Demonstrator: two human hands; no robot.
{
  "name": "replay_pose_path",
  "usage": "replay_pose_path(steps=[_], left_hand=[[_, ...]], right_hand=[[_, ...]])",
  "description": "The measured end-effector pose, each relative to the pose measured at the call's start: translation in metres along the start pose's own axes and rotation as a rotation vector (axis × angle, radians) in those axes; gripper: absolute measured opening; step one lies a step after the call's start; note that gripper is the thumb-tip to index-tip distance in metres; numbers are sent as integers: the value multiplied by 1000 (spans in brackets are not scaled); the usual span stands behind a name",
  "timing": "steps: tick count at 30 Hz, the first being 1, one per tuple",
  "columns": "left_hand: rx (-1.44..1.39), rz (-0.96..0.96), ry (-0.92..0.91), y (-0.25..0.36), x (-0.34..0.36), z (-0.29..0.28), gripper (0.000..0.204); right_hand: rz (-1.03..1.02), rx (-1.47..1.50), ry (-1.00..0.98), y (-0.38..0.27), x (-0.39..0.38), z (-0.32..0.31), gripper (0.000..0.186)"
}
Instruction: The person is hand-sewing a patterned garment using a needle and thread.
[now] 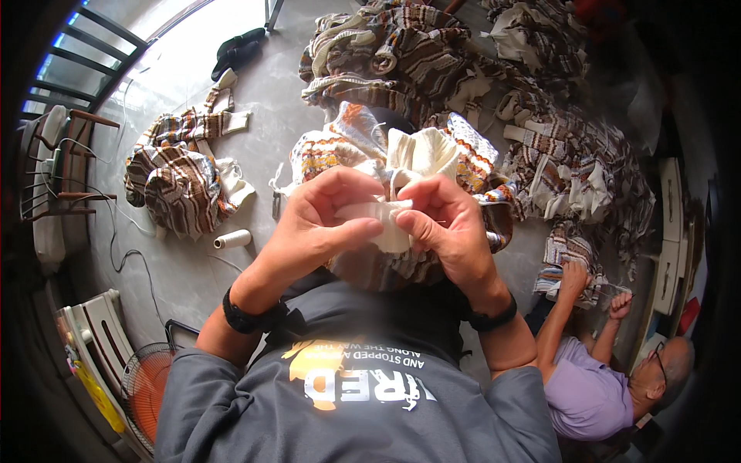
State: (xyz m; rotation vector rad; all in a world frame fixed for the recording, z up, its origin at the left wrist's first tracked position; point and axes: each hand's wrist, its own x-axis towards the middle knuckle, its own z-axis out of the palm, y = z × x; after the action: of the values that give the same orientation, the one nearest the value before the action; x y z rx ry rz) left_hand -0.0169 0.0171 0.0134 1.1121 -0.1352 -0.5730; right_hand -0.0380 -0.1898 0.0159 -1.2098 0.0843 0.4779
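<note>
A striped knitted garment (324,154) in cream, orange, brown and blue lies bunched over my lap. Its cream ribbed part (423,150) rises just beyond my fingers. My left hand (318,212) pinches a cream knitted band (392,238) between thumb and fingers. Close beside it, my right hand (457,230) grips the same band, thumb and forefinger pressed together. The fingertips of both hands almost meet. Whether a needle or thread is in the right fingers is too small to tell. Dark bands circle both wrists.
Heaps of similar striped knitwear (432,46) cover the floor ahead and right; a smaller pile (177,185) lies left. Nearby are a white yarn cone (232,239), a cable (147,270) and a fan (147,386). At right, a person in a lilac shirt (590,390) handles knitwear.
</note>
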Motion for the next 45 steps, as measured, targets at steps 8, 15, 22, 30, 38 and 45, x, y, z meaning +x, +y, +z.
replay_pose_path(steps=[8,15,22,30,38,45], left_hand=[[42,-9,61,3,6,8,35],[-10,-50,55,0,9,6,34],[17,-139,20,9,9,-6,36],[91,-23,-3,7,11,0,41],[86,-119,6,14,12,-6,38],[91,-72,12,6,17,-2,43]], right_hand=[[-514,-811,235,-7,-12,6,35],[-614,-860,224,0,-6,0,14],[-173,-349,79,-8,-9,-6,8],[-167,-244,25,-10,-5,-5,10],[-145,-255,45,-17,-4,-2,10],[-156,-243,44,-10,-2,-1,11]])
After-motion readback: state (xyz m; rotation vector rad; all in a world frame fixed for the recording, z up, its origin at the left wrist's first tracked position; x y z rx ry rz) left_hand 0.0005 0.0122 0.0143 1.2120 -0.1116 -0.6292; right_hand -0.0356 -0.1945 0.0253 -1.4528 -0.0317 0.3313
